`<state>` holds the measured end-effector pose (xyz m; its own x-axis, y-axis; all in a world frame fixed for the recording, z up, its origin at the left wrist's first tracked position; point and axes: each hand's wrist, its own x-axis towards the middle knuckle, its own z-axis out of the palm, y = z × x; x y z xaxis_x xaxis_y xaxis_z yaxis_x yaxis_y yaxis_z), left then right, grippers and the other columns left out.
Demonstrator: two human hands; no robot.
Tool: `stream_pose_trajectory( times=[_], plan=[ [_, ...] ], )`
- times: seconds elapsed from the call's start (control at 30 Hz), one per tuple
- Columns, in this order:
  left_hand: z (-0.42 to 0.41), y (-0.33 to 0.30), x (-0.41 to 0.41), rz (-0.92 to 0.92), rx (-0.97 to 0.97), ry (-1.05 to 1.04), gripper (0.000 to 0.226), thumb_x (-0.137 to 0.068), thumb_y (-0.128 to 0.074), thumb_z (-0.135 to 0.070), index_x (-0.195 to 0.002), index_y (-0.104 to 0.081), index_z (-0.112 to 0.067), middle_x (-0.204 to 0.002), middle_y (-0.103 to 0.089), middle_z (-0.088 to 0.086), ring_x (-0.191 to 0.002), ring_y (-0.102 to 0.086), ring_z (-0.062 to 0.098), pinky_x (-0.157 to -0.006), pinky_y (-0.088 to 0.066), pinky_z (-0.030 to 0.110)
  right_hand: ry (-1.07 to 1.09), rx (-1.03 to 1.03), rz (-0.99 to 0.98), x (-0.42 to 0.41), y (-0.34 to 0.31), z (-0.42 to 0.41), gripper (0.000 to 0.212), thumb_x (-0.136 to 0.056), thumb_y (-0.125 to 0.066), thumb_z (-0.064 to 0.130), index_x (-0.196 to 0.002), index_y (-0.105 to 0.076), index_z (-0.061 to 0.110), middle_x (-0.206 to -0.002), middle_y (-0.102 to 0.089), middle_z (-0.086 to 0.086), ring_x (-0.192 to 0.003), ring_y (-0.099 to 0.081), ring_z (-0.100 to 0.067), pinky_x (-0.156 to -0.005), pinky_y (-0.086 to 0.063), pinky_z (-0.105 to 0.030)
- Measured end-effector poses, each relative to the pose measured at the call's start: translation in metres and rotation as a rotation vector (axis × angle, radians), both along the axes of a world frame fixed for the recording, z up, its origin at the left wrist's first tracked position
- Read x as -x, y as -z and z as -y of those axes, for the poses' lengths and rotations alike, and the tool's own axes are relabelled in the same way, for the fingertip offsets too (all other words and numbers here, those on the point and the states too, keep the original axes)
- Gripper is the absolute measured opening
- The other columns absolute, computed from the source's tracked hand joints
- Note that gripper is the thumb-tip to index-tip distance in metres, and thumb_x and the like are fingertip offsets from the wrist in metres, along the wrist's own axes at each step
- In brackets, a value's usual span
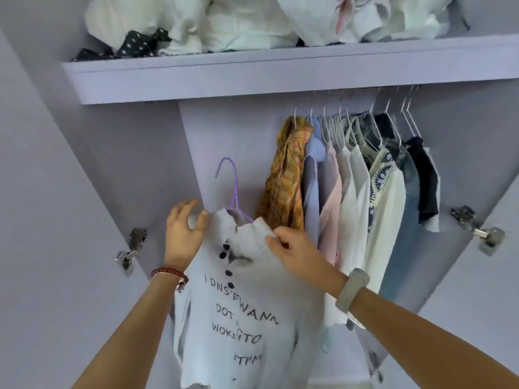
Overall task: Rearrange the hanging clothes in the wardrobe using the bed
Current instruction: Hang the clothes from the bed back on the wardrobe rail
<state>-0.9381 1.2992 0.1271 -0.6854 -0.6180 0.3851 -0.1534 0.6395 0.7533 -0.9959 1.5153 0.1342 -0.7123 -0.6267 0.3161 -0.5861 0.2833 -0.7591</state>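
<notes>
Held up inside the wardrobe (134, 153), left of the hanging clothes (351, 192): pale top (247, 318) on a purple hanger (234, 186), hook free of any rail. Right hand (297, 251) pinching the collar. Left hand (184, 234) at the top's shoulder, fingers loosely spread, thumb touching the fabric.

Lilac wardrobe shelf (280, 77) spans the upper frame. Directly on it: heaped white fabric bundles (238, 23) from 11 to 1 o'clock; dark polka-dot cloth (137, 44) at 11 o'clock, touching the white heap.
</notes>
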Motion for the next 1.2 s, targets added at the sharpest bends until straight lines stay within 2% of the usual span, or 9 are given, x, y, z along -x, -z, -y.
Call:
stream_pose_trajectory(
  times=[0.13, 0.27, 0.43, 0.53, 0.6, 0.77, 0.9, 1.07, 1.2],
  plan=[
    [0.002, -0.024, 0.006, -0.112, 0.100, -0.127, 0.035, -0.092, -0.053, -0.014, -0.126, -0.053, -0.010, -0.128, -0.045, 0.015, -0.123, -0.041, 0.028, -0.103, -0.025, 0.025, 0.045, 0.074, 0.050, 0.024, 0.004, 0.024, 0.039, -0.091, -0.051, 0.015, -0.057, -0.032, 0.012, -0.050, -0.028, -0.001, -0.052, -0.029, -0.014, -0.051, -0.020, -0.027],
    [-0.003, -0.053, 0.012, -0.220, 0.286, -0.198, 0.035, -0.089, -0.053, -0.007, -0.124, -0.053, -0.004, -0.129, -0.046, 0.020, -0.123, -0.040, 0.035, -0.106, -0.027, 0.036, 0.071, 0.162, 0.076, 0.047, -0.006, 0.050, 0.046, -0.090, -0.051, 0.013, -0.053, -0.025, 0.018, -0.048, -0.027, 0.005, -0.046, -0.026, -0.008, -0.049, -0.020, -0.028],
    [-0.009, -0.101, 0.033, -0.274, 0.584, -0.263, 0.049, -0.085, -0.048, -0.014, -0.133, -0.045, -0.009, -0.144, -0.032, 0.021, -0.134, -0.027, 0.040, -0.107, -0.022, 0.045, 0.163, 0.265, 0.077, 0.072, -0.021, 0.083, 0.045, -0.091, -0.049, 0.013, -0.053, -0.028, 0.021, -0.048, -0.033, 0.006, -0.047, -0.032, -0.011, -0.052, -0.024, -0.031],
    [-0.005, -0.123, 0.053, -0.214, 0.766, -0.307, 0.058, -0.084, -0.047, -0.016, -0.141, -0.035, -0.016, -0.150, -0.021, 0.021, -0.138, -0.015, 0.042, -0.109, -0.014, 0.053, 0.238, 0.325, 0.039, 0.089, -0.037, 0.101, 0.045, -0.092, -0.048, 0.012, -0.055, -0.026, 0.025, -0.050, -0.032, 0.008, -0.048, -0.032, -0.008, -0.054, -0.023, -0.028],
    [0.001, -0.132, 0.069, -0.168, 0.847, -0.300, 0.062, -0.085, -0.049, -0.018, -0.144, -0.028, -0.018, -0.151, -0.016, 0.022, -0.139, -0.007, 0.042, -0.110, -0.008, 0.057, 0.297, 0.362, 0.033, 0.105, -0.049, 0.111, 0.042, -0.093, -0.046, 0.012, -0.056, -0.028, 0.022, -0.052, -0.034, 0.006, -0.052, -0.036, -0.015, -0.055, -0.024, -0.027],
    [0.021, -0.125, 0.095, -0.189, 0.904, -0.262, 0.069, -0.086, -0.052, -0.020, -0.146, -0.018, -0.018, -0.151, -0.004, 0.017, -0.138, 0.004, 0.036, -0.111, -0.008, 0.056, 0.447, 0.403, -0.026, 0.146, -0.068, 0.119, 0.025, -0.094, -0.045, 0.011, -0.071, -0.045, 0.002, -0.052, -0.040, -0.001, -0.062, -0.044, -0.026, -0.056, -0.024, -0.029],
    [0.029, -0.119, 0.106, -0.260, 0.933, -0.266, 0.071, -0.084, -0.048, -0.023, -0.146, -0.013, -0.022, -0.150, -0.001, 0.014, -0.139, 0.004, 0.034, -0.111, -0.006, 0.056, 0.547, 0.328, -0.085, 0.171, -0.074, 0.125, 0.028, -0.095, -0.043, 0.014, -0.086, -0.055, -0.010, -0.079, -0.061, -0.029, -0.076, -0.057, -0.039, -0.059, -0.029, -0.032],
    [0.035, -0.121, 0.112, -0.297, 0.933, -0.256, 0.073, -0.083, -0.048, -0.025, -0.146, -0.011, -0.024, -0.150, -0.002, 0.013, -0.139, 0.007, 0.031, -0.108, -0.007, 0.060, 0.622, 0.180, -0.055, 0.198, -0.071, 0.132, 0.030, -0.095, -0.041, 0.015, -0.104, -0.057, -0.009, -0.100, -0.062, -0.030, -0.096, -0.057, -0.041, -0.073, -0.040, -0.035],
    [0.036, -0.123, 0.112, -0.324, 0.899, -0.233, 0.076, -0.081, -0.051, -0.022, -0.146, -0.013, -0.025, -0.150, -0.001, 0.010, -0.139, 0.007, 0.029, -0.107, -0.005, 0.061, 0.579, 0.146, 0.015, 0.202, -0.053, 0.131, 0.028, -0.095, -0.043, 0.017, -0.094, -0.056, -0.008, -0.093, -0.061, -0.029, -0.091, -0.056, -0.042, -0.065, -0.031, -0.031]
  ],
)
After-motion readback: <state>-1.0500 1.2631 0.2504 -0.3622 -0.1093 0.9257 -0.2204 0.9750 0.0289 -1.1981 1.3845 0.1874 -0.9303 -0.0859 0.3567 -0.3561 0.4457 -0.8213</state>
